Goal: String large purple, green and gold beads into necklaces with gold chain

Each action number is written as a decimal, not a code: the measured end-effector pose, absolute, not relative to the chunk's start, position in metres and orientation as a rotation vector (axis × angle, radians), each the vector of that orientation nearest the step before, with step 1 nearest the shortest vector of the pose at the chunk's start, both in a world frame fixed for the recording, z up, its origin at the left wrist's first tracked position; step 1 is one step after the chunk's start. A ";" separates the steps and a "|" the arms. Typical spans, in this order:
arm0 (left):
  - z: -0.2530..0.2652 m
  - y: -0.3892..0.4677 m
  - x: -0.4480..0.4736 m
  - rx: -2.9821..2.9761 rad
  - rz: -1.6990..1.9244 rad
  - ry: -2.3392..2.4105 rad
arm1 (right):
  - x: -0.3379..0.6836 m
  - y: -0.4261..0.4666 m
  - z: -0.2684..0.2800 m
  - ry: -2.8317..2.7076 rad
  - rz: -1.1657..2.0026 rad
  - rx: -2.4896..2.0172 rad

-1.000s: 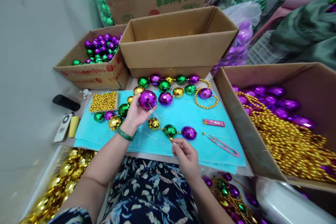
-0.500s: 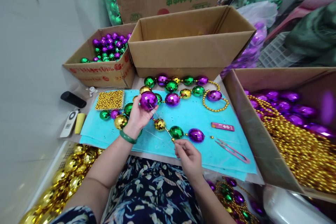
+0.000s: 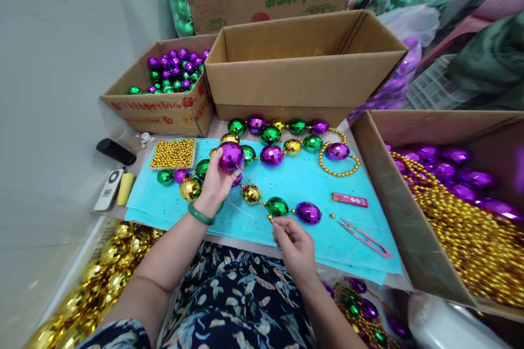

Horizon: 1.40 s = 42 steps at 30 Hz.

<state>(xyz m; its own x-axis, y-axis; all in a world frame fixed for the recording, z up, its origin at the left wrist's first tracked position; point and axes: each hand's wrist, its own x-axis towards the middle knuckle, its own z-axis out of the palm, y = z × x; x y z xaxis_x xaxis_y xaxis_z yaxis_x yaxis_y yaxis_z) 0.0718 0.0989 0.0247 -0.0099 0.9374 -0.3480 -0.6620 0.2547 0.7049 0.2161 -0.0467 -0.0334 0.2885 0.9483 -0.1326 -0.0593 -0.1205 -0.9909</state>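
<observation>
Left fingers (image 3: 234, 176) grasp a purple bead (image 3: 231, 156) over the middle of the worktop (image 3: 118, 213); its straight thread (image 3: 245, 178) slants toward the front edge, where right fingers (image 3: 280, 224) pinch it beside a small gold bead (image 3: 270, 218).

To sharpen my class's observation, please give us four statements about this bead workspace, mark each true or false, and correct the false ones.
1. The left hand holds a large purple bead. True.
2. The bracelet is gold. False: it is green.
3. A thin line runs between the right hand and that bead. True.
4. The pink snips lie inside a cardboard box. False: they lie on the blue cloth.
</observation>
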 end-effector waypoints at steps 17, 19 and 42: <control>0.012 0.056 0.079 1.239 1.447 0.876 | 0.218 -0.032 -0.044 -0.886 1.042 -1.352; 0.013 0.056 0.078 1.224 1.444 0.859 | 0.218 -0.031 -0.044 -0.875 1.081 -1.325; 0.013 0.047 0.073 1.146 1.436 0.771 | 0.218 -0.029 -0.045 -0.852 1.185 -1.274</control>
